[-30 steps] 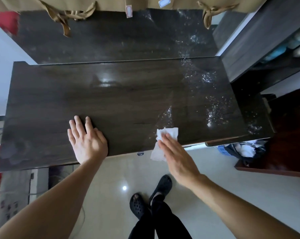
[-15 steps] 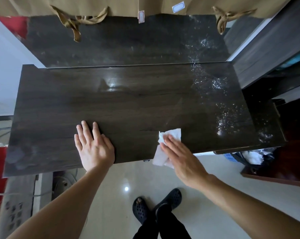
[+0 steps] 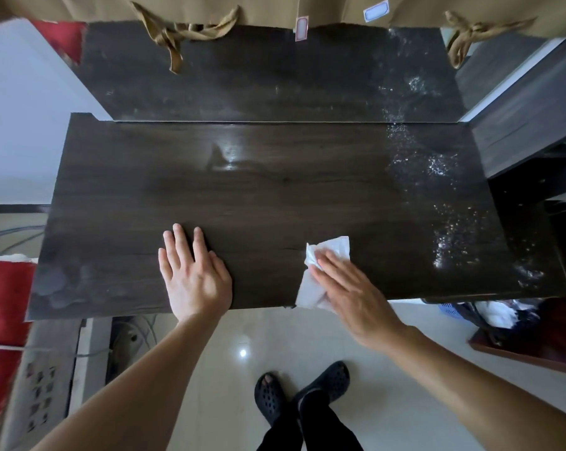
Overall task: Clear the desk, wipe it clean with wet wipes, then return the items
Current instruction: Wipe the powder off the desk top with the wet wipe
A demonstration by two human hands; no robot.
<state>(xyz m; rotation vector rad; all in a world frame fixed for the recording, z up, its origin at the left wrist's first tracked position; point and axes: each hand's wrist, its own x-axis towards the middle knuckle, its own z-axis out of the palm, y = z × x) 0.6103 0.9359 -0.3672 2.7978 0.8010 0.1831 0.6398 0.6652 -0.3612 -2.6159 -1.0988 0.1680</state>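
The right hand (image 3: 350, 291) lies flat with straight fingers and presses a white wet wipe (image 3: 324, 262) on the dark desk (image 3: 275, 196), near its front edge. The left hand (image 3: 195, 275) rests flat on the desk, fingers straight, holding nothing.

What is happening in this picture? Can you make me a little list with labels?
desk: dark wood, shiny
left hand: flat on the desk, near the front edge
right hand: fingers straight, pressing the wipe down
wipe: white, crumpled, at the front edge
wet patch: sparkly drops on the desk's right side
shoes: black, on the pale floor
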